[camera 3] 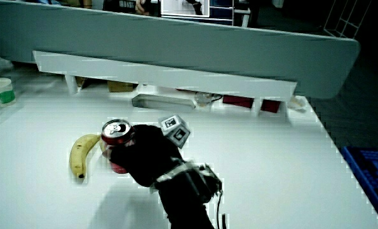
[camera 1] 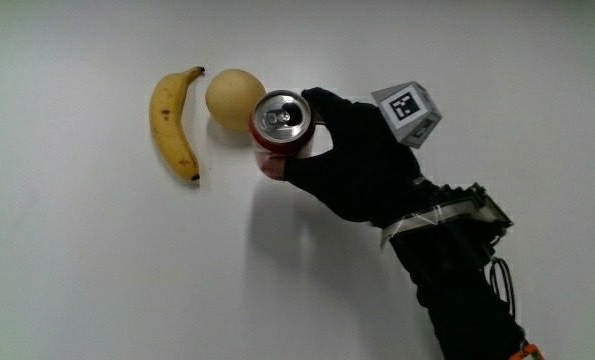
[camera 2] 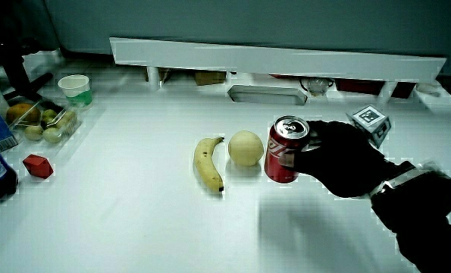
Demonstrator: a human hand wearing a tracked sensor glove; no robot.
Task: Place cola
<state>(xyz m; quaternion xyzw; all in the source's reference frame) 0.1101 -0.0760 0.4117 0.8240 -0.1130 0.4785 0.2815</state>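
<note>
Hands: gloved hand (camera 1: 362, 160) wraps the cola can (camera 1: 282, 130), fingers curled around its side, forearm trailing toward the person.
Cola: upright, base on or just off the surface (camera 1: 97, 280); cannot tell which. Stands just beside the pale round fruit (camera 1: 234, 97), with the banana (camera 1: 174, 122) next along.
Progress: judged near the end; can looks at its spot, release and withdrawal remain.
Edges: in a side view the can (camera 2: 286, 149) stands mid-surface, well apart from the low partition (camera 2: 278, 59).
Open room: bare surface nearer the person; judged the safest way out, away from the fruit.
</note>
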